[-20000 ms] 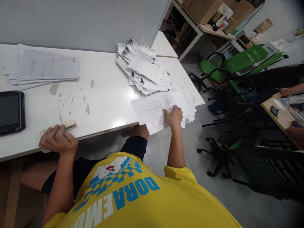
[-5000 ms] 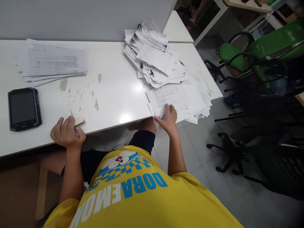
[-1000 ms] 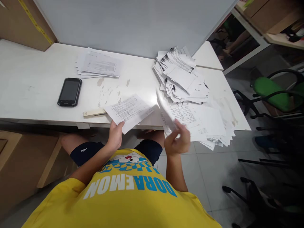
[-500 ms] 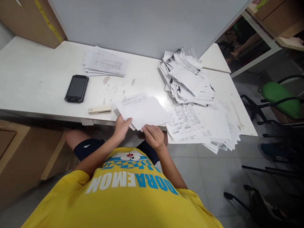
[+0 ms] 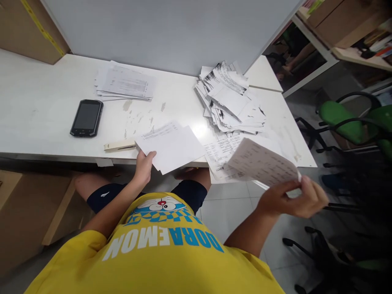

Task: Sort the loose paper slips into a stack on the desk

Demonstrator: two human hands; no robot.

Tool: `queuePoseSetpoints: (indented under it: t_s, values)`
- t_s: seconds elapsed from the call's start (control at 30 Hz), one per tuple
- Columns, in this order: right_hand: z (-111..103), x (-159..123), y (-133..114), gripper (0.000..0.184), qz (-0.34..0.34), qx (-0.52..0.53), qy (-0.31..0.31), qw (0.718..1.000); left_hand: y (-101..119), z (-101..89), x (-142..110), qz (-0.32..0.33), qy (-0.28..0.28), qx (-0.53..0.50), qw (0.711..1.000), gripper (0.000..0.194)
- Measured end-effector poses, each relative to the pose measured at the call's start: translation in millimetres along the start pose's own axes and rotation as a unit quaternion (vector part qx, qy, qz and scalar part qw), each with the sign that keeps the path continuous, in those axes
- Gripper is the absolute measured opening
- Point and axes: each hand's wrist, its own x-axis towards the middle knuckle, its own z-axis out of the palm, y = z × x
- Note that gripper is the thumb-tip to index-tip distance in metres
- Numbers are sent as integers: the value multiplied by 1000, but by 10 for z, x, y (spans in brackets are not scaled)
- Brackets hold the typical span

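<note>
My left hand [image 5: 143,165] grips the near corner of a small set of white sheets [image 5: 171,146] lying at the front edge of the white desk [image 5: 43,110]. My right hand [image 5: 298,198] is raised off to the right, beyond the desk's corner, pinching a printed sheet [image 5: 261,162] by its right edge. Below that sheet a spread pile of printed papers [image 5: 226,157] covers the desk's right corner. A beige stapler [image 5: 120,145] lies just left of my left hand.
A black phone [image 5: 86,117] lies on the desk's left part. A neat stack of papers [image 5: 125,83] sits behind it, and a messy heap of papers [image 5: 231,98] at the back right. A grey partition [image 5: 165,32] backs the desk. Green chairs [image 5: 352,120] stand on the right.
My right hand has left the sheets in front of me and swung out to the right, lifting a printed sheet into the air. My left hand keeps its hold on the small set.
</note>
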Motion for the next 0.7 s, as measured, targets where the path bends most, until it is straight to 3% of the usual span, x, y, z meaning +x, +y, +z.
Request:
queuePoseSetpoints:
  t_s: [0.1, 0.17, 0.27, 0.4, 0.53, 0.63, 0.7]
  values:
    - [-16, -117, 170, 18, -27, 0, 2, 1000, -9, -15, -2, 29, -8, 54, 998, 55]
    - [20, -351, 93, 14, -42, 48, -92, 994, -34, -18, 15, 38, 1, 96, 995, 55]
    - [96, -724, -167, 13, -48, 146, -272, 950, -87, -30, 54, 52, 18, 119, 991, 48]
    - [161, -925, -422, 21, -35, 210, -400, 892, -106, -38, 67, 57, 17, 104, 993, 39]
    - [213, -816, -385, 31, -16, 239, -434, 868, -20, 10, 26, 33, 33, 73, 996, 35]
    - [250, -631, -407, 36, 42, 298, -430, 851, 45, 33, 1, 26, 53, 44, 997, 31]
    - [243, -478, -561, 36, 95, 335, -423, 836, 65, 6, -18, 11, 77, 20, 997, 30]
